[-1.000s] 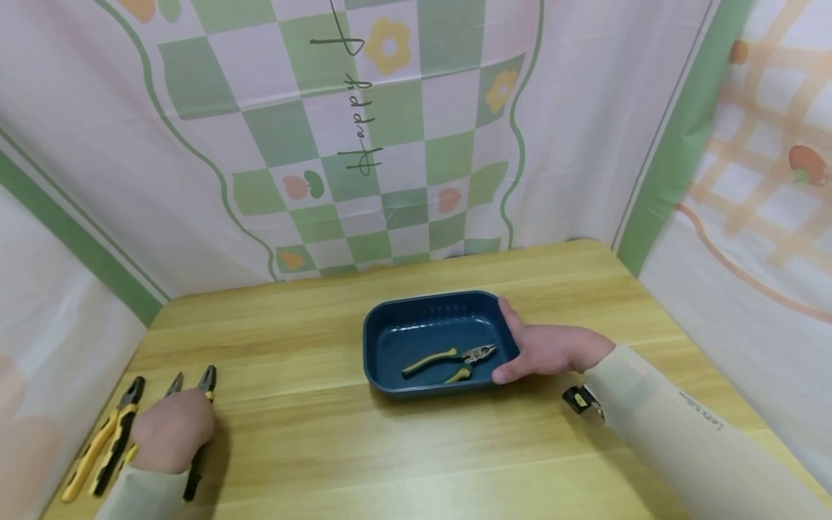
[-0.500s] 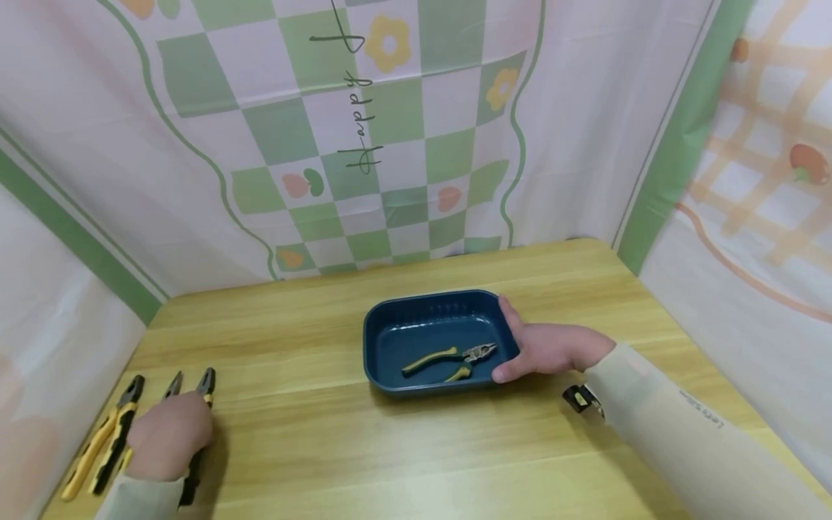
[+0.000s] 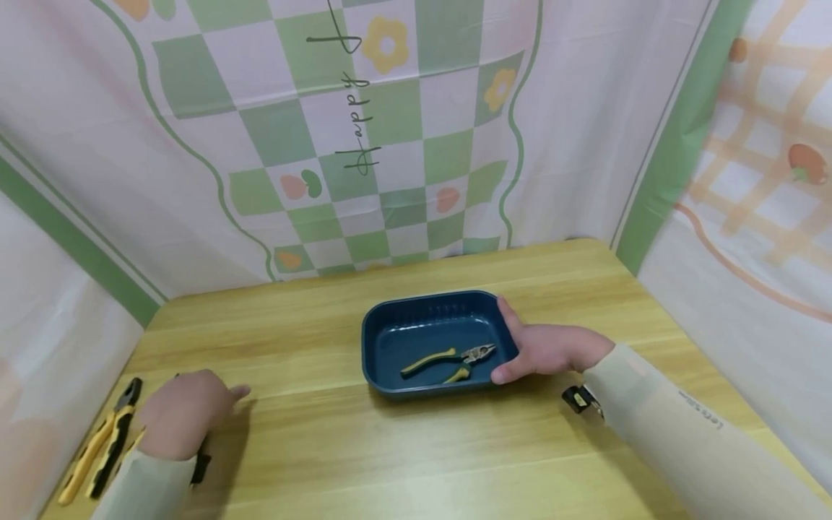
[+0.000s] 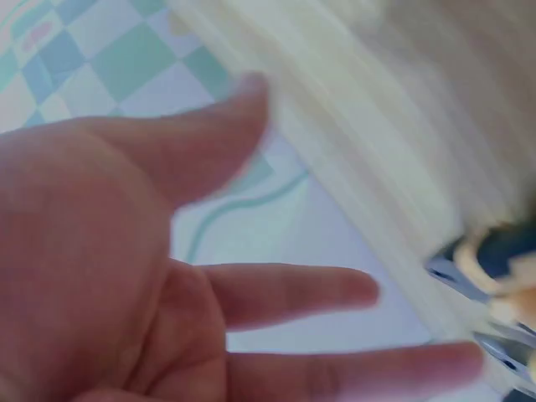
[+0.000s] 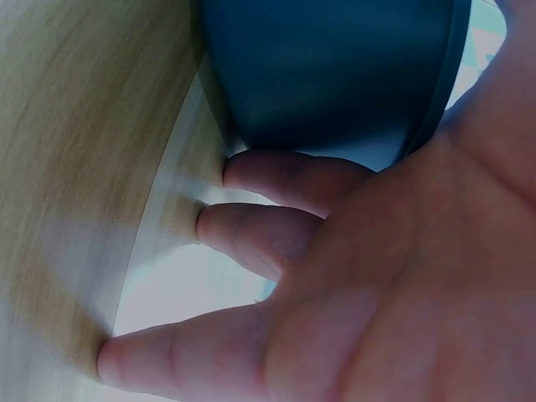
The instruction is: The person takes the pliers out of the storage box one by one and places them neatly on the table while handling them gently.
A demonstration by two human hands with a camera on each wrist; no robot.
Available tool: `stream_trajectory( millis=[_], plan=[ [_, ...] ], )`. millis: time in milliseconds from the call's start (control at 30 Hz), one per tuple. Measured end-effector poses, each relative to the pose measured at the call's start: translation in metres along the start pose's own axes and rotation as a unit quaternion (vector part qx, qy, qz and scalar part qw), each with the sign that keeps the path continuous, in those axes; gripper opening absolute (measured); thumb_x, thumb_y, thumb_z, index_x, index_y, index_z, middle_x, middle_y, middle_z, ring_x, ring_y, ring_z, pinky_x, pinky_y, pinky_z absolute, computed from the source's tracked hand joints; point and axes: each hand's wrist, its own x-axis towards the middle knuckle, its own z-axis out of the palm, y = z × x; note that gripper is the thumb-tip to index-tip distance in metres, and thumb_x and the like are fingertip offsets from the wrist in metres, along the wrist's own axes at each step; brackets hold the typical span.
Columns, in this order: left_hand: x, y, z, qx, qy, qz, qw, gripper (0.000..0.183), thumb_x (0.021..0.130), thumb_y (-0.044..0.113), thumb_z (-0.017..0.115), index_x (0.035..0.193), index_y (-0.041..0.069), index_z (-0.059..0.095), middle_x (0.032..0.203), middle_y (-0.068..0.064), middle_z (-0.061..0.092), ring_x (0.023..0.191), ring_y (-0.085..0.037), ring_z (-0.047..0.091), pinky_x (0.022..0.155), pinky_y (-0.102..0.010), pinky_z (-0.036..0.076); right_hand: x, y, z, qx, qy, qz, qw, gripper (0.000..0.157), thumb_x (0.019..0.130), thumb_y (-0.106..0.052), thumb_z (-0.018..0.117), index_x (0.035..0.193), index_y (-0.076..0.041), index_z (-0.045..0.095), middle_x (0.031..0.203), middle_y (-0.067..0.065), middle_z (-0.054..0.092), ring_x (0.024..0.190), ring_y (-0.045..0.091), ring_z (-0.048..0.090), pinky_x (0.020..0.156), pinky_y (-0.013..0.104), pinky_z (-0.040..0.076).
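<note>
My left hand (image 3: 185, 415) hovers over pliers at the table's left side, palm turned down. In the left wrist view its thumb and fingers are spread, and a blurred pair of pliers (image 4: 486, 264) shows beyond them. In the head view the hand hides most of two pairs; a black handle end (image 3: 200, 469) sticks out beneath. Left of it lie pliers with yellow-and-black handles (image 3: 107, 440). My right hand (image 3: 552, 350) holds the right end of a dark blue tray (image 3: 416, 391), thumb at the near rim, forefinger at the far corner. Green-and-yellow pliers (image 3: 471, 355) lie inside it.
The wooden table (image 3: 312, 448) has rounded far corners. Behind it hangs a checked green-and-white curtain (image 3: 390, 144), and more curtain closes in both sides. A small black device (image 3: 578, 399) hangs by the right sleeve.
My left hand has shifted right and a little up, its thumb now stuck out to the right. It covers the two pliers heads that showed before. The right hand and tray stay put.
</note>
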Motion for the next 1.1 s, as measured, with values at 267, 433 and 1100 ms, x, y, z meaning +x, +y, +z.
stream_trajectory(
  millis=[267, 433, 1100],
  plan=[
    [-0.001, 0.04, -0.02, -0.007, 0.07, 0.091, 0.9933, 0.107, 0.078, 0.081, 0.003, 0.146, 0.002, 0.021, 0.074, -0.024, 0.061, 0.039, -0.016, 0.026, 0.034, -0.031, 0.025, 0.001, 0.001, 0.001, 0.0, -0.001, 0.004, 1.0, 0.129, 0.073, -0.056, 0.072, 0.142, -0.015, -0.028, 0.148, 0.025, 0.016, 0.119, 0.026, 0.041, 0.104, 0.046, 0.024],
    [-0.006, 0.078, -0.037, -0.002, 0.115, 0.162, 0.9801, 0.105, 0.076, 0.085, 0.011, 0.149, 0.01, 0.013, 0.113, -0.028, 0.058, 0.07, -0.033, 0.06, 0.036, -0.033, 0.032, 0.002, 0.001, 0.002, 0.011, 0.0, 0.003, 1.0, 0.129, 0.072, -0.055, 0.073, 0.142, -0.015, -0.028, 0.148, 0.023, 0.018, 0.117, 0.027, 0.041, 0.103, 0.047, 0.025],
    [-0.002, 0.207, -0.057, 0.091, 0.113, 0.309, 0.9399, 0.041, 0.085, 0.054, 0.06, 0.105, 0.018, 0.068, 0.094, 0.003, 0.067, 0.081, -0.015, 0.061, 0.069, -0.036, 0.049, 0.001, 0.001, -0.001, 0.02, -0.003, 0.0, 1.0, 0.128, 0.073, -0.053, 0.073, 0.142, -0.015, -0.028, 0.147, 0.023, 0.02, 0.117, 0.027, 0.041, 0.104, 0.047, 0.024]
  ],
)
